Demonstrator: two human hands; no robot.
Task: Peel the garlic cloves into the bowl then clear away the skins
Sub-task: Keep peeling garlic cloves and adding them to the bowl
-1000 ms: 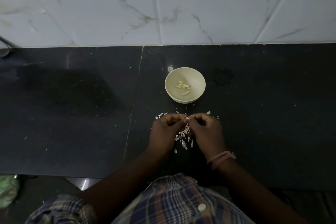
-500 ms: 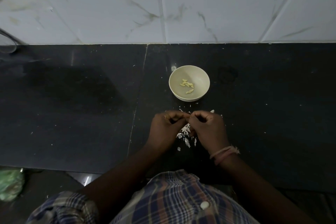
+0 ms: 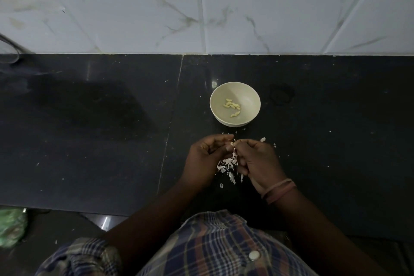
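- The fingertips of both hands meet over a small pale garlic clove [image 3: 233, 142], pinched between them; it is too small and dim to tell how much skin it still wears.
- The left hand [image 3: 207, 159] has its fingers curled inward, thumb tip against the clove from the 9 o'clock side.
- The right hand [image 3: 257, 161] curls the same way, pinching from the 3 o'clock side; its lower fingers are folded toward the palm.
- A pinkish band [image 3: 279, 190] circles the right wrist.
- Directly under the gap between the hands, at 6 o'clock from the clove, lies a heap of white skins [image 3: 227, 167] on the black countertop [image 3: 89, 141], with a few flakes scattered farther toward 6.
- One unpeeled-looking white piece [image 3: 262, 139] sits just beside the right knuckles, at 2 o'clock from the clove.
- At 12 o'clock from the hands, near but apart, stands the cream bowl [image 3: 246, 93], upright, with several peeled cloves [image 3: 231, 106] lying in its bottom.
- Beyond the bowl at 12 o'clock rises the white marbled tile wall [image 3: 201, 6].
- At 6 o'clock the person's checked shirt [image 3: 212, 246] fills the lower edge.
- At 8 o'clock, off the counter, a green blurred thing [image 3: 10, 228] shows; what it is I cannot tell.
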